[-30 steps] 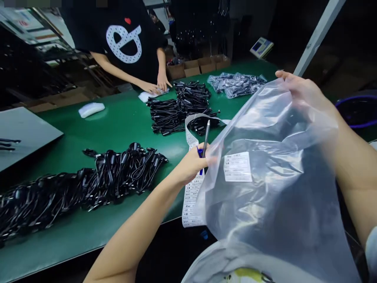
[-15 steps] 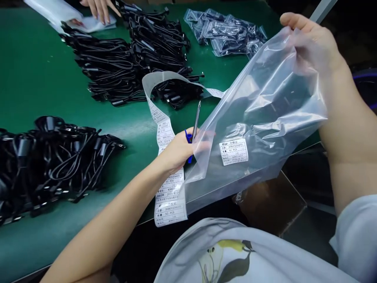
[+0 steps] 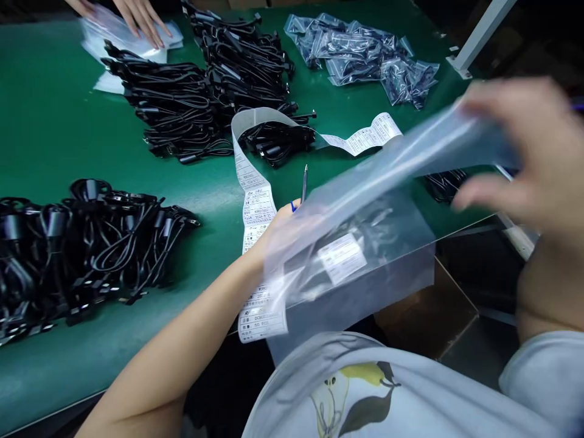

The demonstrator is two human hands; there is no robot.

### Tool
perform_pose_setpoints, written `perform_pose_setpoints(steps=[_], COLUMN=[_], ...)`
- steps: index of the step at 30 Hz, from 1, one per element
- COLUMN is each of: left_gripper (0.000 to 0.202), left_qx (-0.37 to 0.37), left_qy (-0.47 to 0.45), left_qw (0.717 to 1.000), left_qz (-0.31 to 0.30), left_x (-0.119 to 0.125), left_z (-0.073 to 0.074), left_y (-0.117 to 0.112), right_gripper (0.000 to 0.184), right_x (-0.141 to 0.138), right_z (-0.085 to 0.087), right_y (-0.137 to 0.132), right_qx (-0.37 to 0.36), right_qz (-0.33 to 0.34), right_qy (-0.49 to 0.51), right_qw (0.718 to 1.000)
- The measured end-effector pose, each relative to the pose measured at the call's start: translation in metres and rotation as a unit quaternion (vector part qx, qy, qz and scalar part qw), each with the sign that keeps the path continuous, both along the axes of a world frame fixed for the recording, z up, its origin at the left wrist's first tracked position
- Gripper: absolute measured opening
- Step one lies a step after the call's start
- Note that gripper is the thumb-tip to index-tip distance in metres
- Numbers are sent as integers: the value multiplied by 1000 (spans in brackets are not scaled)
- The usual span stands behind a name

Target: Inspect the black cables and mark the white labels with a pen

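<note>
My left hand (image 3: 278,231) is closed on a blue pen (image 3: 303,182) and on one edge of a large clear plastic bag (image 3: 360,243), which carries a white label (image 3: 342,258). My right hand (image 3: 524,152), blurred by motion, pinches the bag's upper right edge and holds it out above the table's front edge. A long strip of white labels (image 3: 255,213) runs under my left hand and hangs over the edge of the green table (image 3: 55,121).
Piles of black cables lie at left (image 3: 82,237) and at centre back (image 3: 205,91). Bagged cables (image 3: 365,55) sit at back right. Another person's hands (image 3: 137,18) rest on small clear bags at top left. A cardboard box (image 3: 433,310) stands below the table.
The bag has swung down and flatter, its right end dropping with my right hand, which is now blurred. My left hand keeps its place.
</note>
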State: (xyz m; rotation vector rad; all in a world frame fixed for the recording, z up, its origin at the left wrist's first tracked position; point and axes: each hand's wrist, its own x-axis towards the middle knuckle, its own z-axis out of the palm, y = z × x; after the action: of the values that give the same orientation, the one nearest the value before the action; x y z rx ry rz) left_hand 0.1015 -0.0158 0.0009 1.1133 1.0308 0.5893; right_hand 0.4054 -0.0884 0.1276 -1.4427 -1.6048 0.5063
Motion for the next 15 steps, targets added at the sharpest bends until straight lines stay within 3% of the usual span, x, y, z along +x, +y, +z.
perform_pose_setpoints(steps=[1, 2, 3, 4, 6, 8, 11, 15], left_gripper=[31, 25, 22, 24, 34, 37, 38, 42], left_qx=[0, -3, -7, -16, -31, -39, -21, 9], left_qy=[-7, -15, -24, -34, -59, -76, -54, 1], left_qw=[1000, 1000, 1000, 999, 997, 996, 998, 1000], left_qz=[4, 5, 9, 13, 28, 38, 40, 5], left_x=[1, 1, 2, 3, 4, 4, 2, -5], left_z=[-3, -5, -7, -8, -10, -9, -9, -17], left_y=[0, 0, 0, -1, -1, -1, -1, 2], right_gripper=[45, 79, 98, 99, 71, 51, 44, 16], right_x=[-14, -26, -37, -46, -57, -59, -51, -49], right_z=[-21, -46, -73, -100, -148, -179, -201, -232], right_y=[-24, -43, -57, -66, -70, -68, -83, -148], right_qx=[10, 21, 3, -14, 4, 47, 49, -29], right_qz=[94, 154, 199, 221, 197, 164, 166, 95], right_qy=[-154, -247, -298, -325, -341, -320, -197, -59], right_qw=[984, 957, 934, 919, 919, 932, 965, 993])
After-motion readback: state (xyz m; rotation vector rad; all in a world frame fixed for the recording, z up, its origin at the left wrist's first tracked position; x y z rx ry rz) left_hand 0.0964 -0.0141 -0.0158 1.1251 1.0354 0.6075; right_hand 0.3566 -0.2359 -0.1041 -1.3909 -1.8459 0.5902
